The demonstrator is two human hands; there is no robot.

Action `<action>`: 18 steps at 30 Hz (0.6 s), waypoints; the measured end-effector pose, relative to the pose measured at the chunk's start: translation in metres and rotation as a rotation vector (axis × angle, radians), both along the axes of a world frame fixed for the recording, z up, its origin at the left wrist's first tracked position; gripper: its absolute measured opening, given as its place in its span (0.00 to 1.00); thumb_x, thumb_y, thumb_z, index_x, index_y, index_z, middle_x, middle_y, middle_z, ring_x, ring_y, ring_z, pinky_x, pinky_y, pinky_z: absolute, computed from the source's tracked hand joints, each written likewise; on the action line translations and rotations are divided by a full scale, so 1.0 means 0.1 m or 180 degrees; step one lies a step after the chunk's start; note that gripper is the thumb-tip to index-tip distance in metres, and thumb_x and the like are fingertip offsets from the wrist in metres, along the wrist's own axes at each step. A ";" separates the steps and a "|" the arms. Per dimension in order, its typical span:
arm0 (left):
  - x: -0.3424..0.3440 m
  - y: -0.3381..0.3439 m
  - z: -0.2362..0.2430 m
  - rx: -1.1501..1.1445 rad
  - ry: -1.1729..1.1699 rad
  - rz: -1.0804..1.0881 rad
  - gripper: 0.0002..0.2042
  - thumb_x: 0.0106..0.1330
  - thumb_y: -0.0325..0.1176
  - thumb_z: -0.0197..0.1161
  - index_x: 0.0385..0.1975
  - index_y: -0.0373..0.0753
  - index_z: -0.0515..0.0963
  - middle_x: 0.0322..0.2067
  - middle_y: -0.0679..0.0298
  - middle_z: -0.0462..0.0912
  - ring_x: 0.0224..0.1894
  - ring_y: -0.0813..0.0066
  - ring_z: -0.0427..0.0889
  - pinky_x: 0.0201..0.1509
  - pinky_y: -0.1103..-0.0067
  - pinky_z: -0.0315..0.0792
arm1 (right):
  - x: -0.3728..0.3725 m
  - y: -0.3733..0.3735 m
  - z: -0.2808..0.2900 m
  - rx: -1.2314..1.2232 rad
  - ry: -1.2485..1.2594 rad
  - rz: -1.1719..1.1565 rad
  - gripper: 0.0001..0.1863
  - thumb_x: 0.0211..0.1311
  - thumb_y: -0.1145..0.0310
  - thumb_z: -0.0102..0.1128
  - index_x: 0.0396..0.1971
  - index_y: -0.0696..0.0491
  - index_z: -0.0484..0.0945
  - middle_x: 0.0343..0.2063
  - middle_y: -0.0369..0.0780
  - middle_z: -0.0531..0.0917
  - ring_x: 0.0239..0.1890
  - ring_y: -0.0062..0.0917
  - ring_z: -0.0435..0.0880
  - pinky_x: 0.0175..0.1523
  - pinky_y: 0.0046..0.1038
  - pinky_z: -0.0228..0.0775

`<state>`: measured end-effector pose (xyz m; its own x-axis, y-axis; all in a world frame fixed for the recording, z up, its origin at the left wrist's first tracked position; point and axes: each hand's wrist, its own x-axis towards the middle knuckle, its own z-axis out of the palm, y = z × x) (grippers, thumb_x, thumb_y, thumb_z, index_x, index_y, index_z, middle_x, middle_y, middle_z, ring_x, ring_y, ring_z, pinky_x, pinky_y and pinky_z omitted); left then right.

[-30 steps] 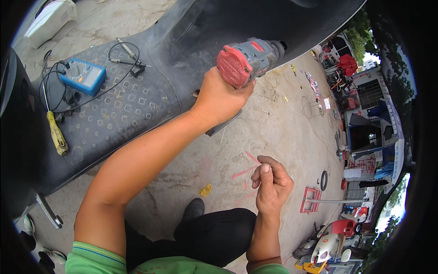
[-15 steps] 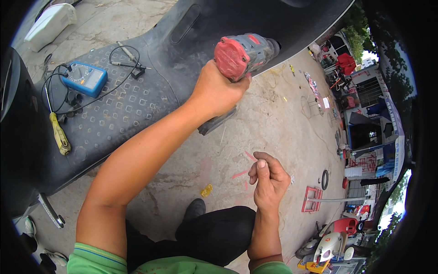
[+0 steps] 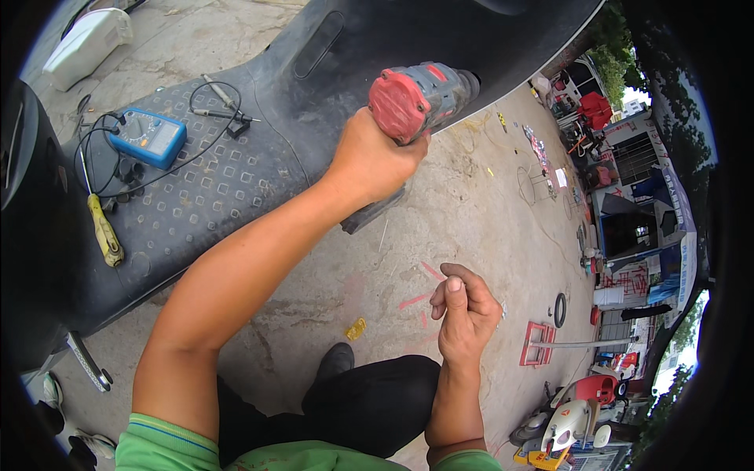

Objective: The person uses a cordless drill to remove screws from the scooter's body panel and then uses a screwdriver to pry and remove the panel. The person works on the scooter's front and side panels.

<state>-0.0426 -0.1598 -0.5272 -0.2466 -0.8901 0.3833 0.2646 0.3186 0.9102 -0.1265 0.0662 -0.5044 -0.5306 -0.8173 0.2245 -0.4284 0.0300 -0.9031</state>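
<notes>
My left hand [image 3: 371, 161] grips the handle of a red and grey cordless drill [image 3: 402, 106]. Its dark nose points up and right, close to the black front panel [image 3: 369, 43] of a scooter; whether the tip touches the panel is hidden. Below the hand, the drill's dark battery base [image 3: 373, 212] shows. Over the concrete to the right, my right hand [image 3: 469, 318] is raised with curled fingers and the thumb pressed to them. Anything held in that pinch is too small or hidden to make out.
On the scooter's studded footboard [image 3: 212, 188] lie a blue multimeter [image 3: 153, 139] with black leads and probes, and a yellow-handled screwdriver [image 3: 104, 231]. A white plastic box [image 3: 88, 49] stands at far left. A red frame [image 3: 537, 344], a tyre [image 3: 560, 310] and another scooter [image 3: 569, 424] are right.
Almost nothing differs. The drill sits very slightly lower in the picture, still in my left hand, and my right hand keeps its pinch.
</notes>
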 end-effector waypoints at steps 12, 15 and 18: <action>-0.03 0.05 -0.08 0.0236 0.0241 -0.0026 0.08 0.60 0.31 0.66 0.33 0.32 0.79 0.22 0.61 0.81 0.26 0.78 0.77 0.34 0.74 0.73 | -0.08 0.03 0.02 -0.0056 -0.0039 -0.0056 0.11 0.70 0.69 0.58 0.41 0.63 0.82 0.19 0.38 0.80 0.19 0.15 0.74 0.25 0.17 0.65; -0.05 0.07 -0.08 0.0196 0.0217 0.0003 0.08 0.60 0.30 0.65 0.33 0.31 0.79 0.22 0.61 0.81 0.26 0.77 0.78 0.34 0.75 0.73 | -0.08 0.05 0.04 -0.0049 -0.0054 -0.0090 0.12 0.70 0.69 0.58 0.41 0.63 0.82 0.19 0.38 0.80 0.18 0.15 0.74 0.25 0.17 0.65; -0.11 0.08 -0.10 -0.0064 0.0362 0.0195 0.08 0.60 0.30 0.65 0.34 0.31 0.79 0.23 0.60 0.82 0.26 0.75 0.79 0.34 0.75 0.73 | -0.10 0.05 0.02 -0.0050 -0.0066 -0.0087 0.12 0.70 0.68 0.59 0.41 0.63 0.82 0.19 0.38 0.80 0.19 0.15 0.74 0.25 0.17 0.65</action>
<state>-0.0532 -0.1513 -0.5370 -0.1461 -0.8940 0.4237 0.3453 0.3553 0.8687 -0.1362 0.0717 -0.5021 -0.5574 -0.7990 0.2258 -0.4087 0.0273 -0.9123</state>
